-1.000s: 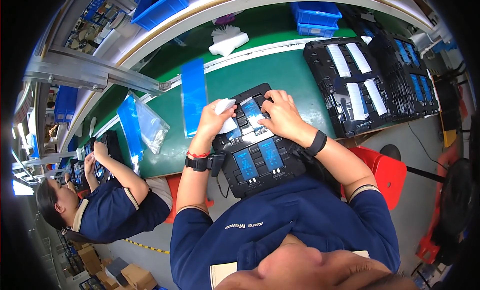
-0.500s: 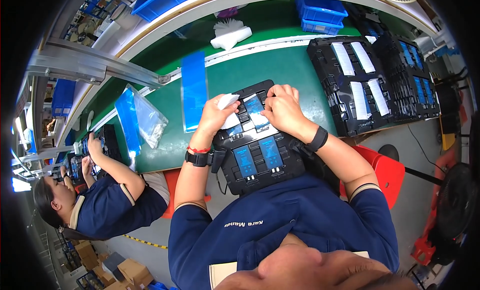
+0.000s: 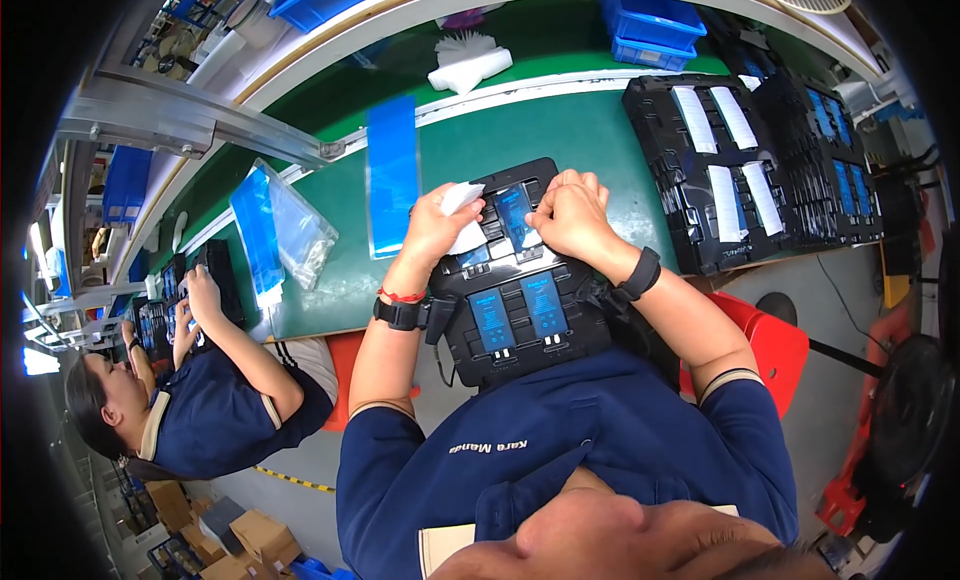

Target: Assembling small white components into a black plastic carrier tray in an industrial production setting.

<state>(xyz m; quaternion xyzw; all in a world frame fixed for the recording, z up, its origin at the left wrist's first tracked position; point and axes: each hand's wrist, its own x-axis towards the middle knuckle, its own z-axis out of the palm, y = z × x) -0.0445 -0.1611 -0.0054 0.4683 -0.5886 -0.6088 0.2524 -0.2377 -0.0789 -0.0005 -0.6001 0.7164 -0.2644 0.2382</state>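
A black plastic tray [image 3: 585, 315] lies in front of me, with flat blue battery packs in its slots. Two nearer packs, a left one [image 3: 491, 321] and a right one [image 3: 544, 306], are fully visible. White paper strips [image 3: 463, 202] are gripped in my left hand [image 3: 432, 230], which is closed over the tray's far left corner and partly covers a pack [image 3: 474, 257]. My right hand [image 3: 575, 217] has its fingers curled in a pinch at the right edge of the far right battery pack [image 3: 514, 216]. Whatever those fingertips hold is hidden.
Stacked black trays [image 3: 690, 165] with white strips stand at the right of the green table [image 3: 500, 130]. Blue film sheets [image 3: 391, 175] and a clear bag [image 3: 303, 235] lie to the left. Blue bins [image 3: 655, 25] sit at the back. A co-worker [image 3: 210, 400] works at far left.
My right fingers have curled in more at the far right pack, whose bright shine has lessened. My left hand keeps its grip on the paper strips. The co-worker's hands have shifted.
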